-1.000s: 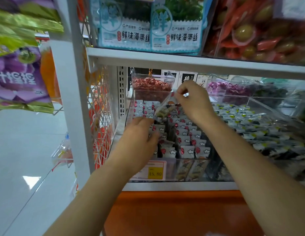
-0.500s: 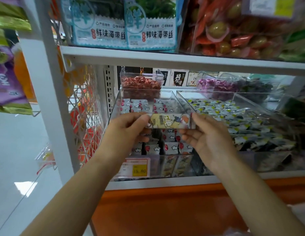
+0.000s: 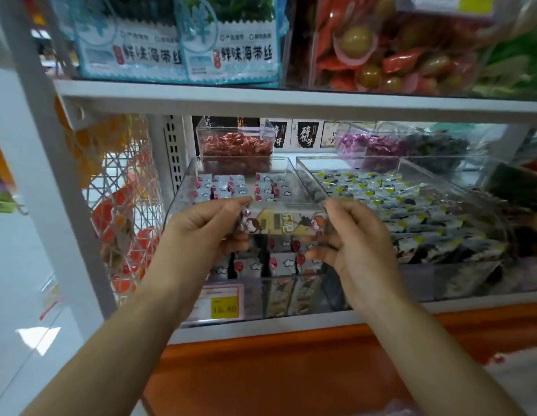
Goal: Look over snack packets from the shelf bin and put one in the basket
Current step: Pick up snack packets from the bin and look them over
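A small snack packet (image 3: pixel 283 222) with a beige cartoon print is stretched flat between both hands, above the clear shelf bin (image 3: pixel 183 187). My left hand (image 3: pixel 201 232) pinches its left end between thumb and fingers. My right hand (image 3: pixel 354 238) pinches its right end the same way. The bin below holds several more small packets (image 3: pixel 279 261) with red and white cloud prints. No basket is in view.
A second clear bin (image 3: pixel 303 166) with green-marked packets stands to the right. Small tubs of red (image 3: pixel 235 145) and purple sweets (image 3: pixel 369 144) sit behind. A yellow price tag (image 3: pixel 224 307) is on the bin front. An upper shelf (image 3: pixel 291 100) carries seaweed bags. A white upright (image 3: pixel 51 175) and wire rack stand left.
The packet was lifted from the bin, turned flat and pulled toward me between both hands. In the last half second the hands hardly moved.
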### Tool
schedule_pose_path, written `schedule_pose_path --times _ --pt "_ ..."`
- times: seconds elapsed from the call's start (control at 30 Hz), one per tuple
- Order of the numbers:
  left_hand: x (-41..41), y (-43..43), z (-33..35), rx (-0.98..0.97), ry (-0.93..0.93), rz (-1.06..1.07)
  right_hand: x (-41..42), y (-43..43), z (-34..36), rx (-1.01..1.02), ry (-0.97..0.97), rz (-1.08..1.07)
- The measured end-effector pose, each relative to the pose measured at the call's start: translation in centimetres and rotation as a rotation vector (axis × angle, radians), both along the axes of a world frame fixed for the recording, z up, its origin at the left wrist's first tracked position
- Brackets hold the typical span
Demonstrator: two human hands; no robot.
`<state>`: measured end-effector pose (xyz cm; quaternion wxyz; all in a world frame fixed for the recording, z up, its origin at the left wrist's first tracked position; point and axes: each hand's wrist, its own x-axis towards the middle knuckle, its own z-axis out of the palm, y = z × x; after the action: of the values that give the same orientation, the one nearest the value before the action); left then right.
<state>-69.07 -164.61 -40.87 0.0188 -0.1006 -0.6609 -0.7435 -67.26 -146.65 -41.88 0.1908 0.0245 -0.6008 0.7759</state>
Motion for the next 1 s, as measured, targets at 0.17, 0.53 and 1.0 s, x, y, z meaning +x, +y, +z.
schedule_pose_path --times 0.17,0.53,1.0 --pt "0.5 0.2 0.4 -0.104 0.076 -0.025 0.2 0.2 0.0 0.184 0.041 -0.062" --pt "1.1 -0.1 0.8 -0.344 0.239 -0.029 0.1 -0.2 -0.2 0.282 0.055 -0.141" --pt "0.7 0.2 0.8 -0.375 0.252 0.148 0.6 -1.2 0.0 0.482 0.187 -0.107"
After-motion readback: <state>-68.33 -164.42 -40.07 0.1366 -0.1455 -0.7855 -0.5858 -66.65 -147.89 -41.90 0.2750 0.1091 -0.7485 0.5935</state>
